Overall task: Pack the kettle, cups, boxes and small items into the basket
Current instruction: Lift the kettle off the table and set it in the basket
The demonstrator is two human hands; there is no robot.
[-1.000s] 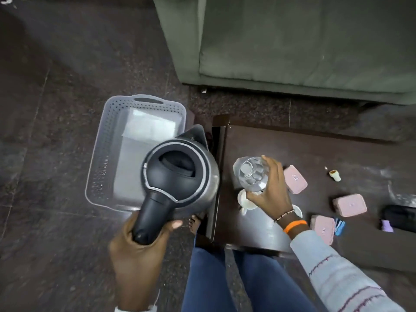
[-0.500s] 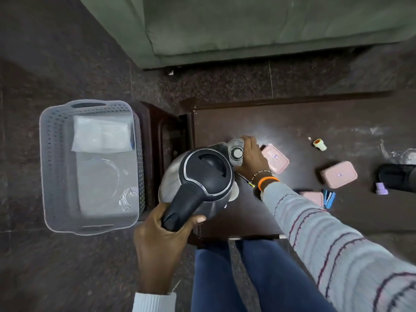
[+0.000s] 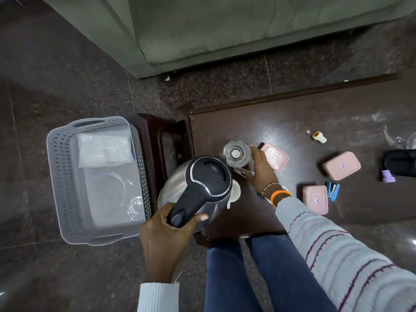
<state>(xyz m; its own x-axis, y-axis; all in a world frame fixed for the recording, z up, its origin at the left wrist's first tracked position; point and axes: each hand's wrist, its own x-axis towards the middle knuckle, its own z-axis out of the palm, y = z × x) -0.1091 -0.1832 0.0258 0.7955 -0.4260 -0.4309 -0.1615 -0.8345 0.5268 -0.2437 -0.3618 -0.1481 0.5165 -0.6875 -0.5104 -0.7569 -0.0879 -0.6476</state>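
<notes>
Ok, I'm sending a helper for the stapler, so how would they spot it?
On the dark table, go to the near right side. Beside the nearest pink box lies the small stapler, the only blue thing there.

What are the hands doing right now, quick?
Left hand: closed around the kettle handle, holding it.
Right hand: wrapped around the clear glass, holding it.
</notes>
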